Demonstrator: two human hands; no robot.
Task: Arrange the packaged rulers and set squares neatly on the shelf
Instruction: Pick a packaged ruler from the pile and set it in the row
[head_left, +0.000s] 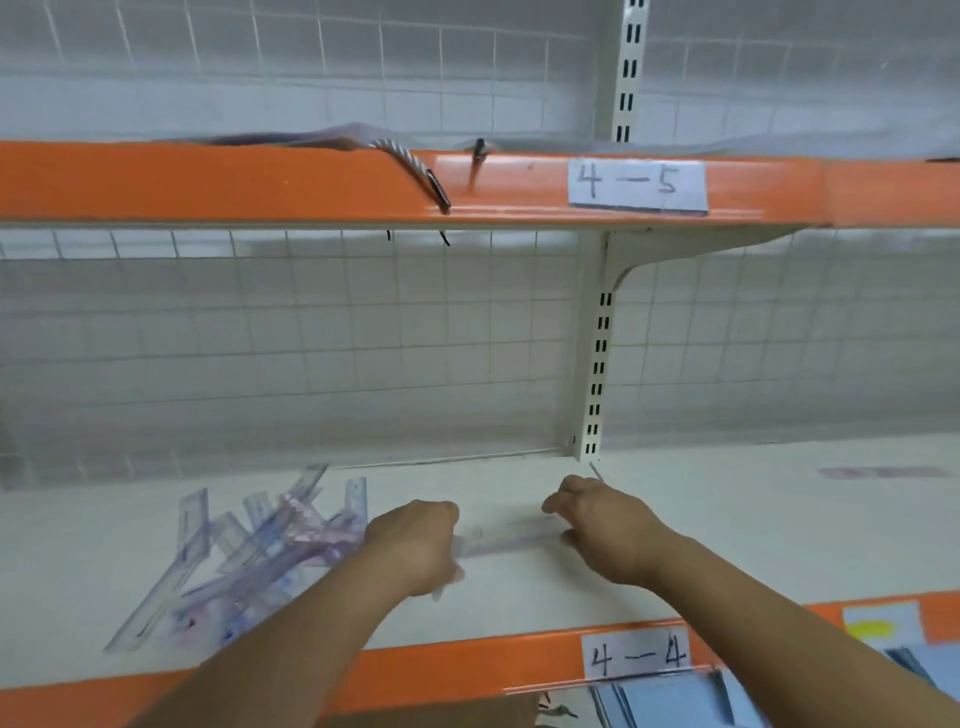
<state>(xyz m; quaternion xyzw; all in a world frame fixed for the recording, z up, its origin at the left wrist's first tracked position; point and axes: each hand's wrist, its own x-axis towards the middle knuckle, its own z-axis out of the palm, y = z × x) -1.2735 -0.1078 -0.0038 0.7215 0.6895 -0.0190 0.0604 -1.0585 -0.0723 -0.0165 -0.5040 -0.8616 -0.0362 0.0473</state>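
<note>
A loose heap of clear, purple-tinted packaged rulers and set squares (249, 551) lies on the left of the white shelf (519, 597). One clear packaged ruler (506, 540) lies flat across the middle of the shelf. My left hand (415, 545) grips its left end with curled fingers. My right hand (602, 525) holds its right end, fingers curled over it. The package is blurred, so its print cannot be read.
The shelf's orange front edge carries a paper label 4-4 (636, 657). The orange shelf above has a label 4-5 (638, 184) and a striped cord (415, 169) hanging over its edge. A white slotted upright (597, 364) stands at the back right. Blue packets (675, 699) sit below.
</note>
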